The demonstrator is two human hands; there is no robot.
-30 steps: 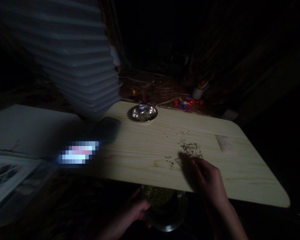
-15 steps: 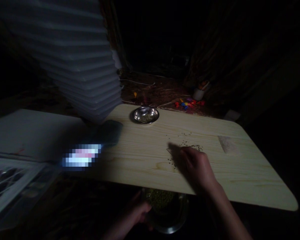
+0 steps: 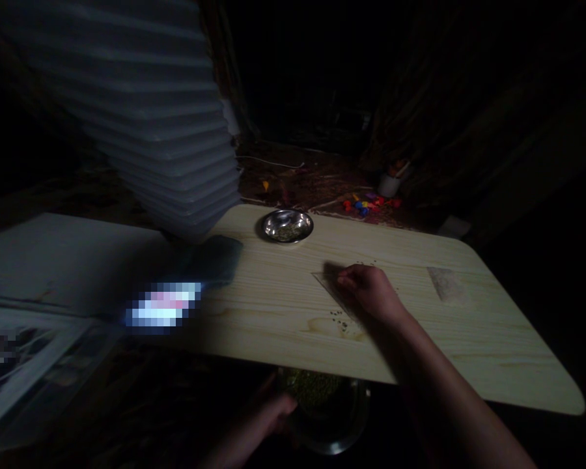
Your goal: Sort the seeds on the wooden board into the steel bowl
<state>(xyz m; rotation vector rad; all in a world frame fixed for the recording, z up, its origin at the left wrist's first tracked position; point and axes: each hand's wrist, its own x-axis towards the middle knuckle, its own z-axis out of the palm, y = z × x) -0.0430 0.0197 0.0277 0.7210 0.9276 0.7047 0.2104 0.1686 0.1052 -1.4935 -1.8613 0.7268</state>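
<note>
Below, left hand [image 3: 280, 415] holds round, shiny-rimmed bowl [image 3: 336, 447].

It's very dim in here, the far side and the right sinking into blackness. Faint light lies over the pale, wood-grained tabletop [image 3: 493, 332], rounded at its right corners. A greyish pleated panel [image 3: 170, 117] looms left; beyond spreads dark reddish-brown floor [image 3: 317, 179].
</note>
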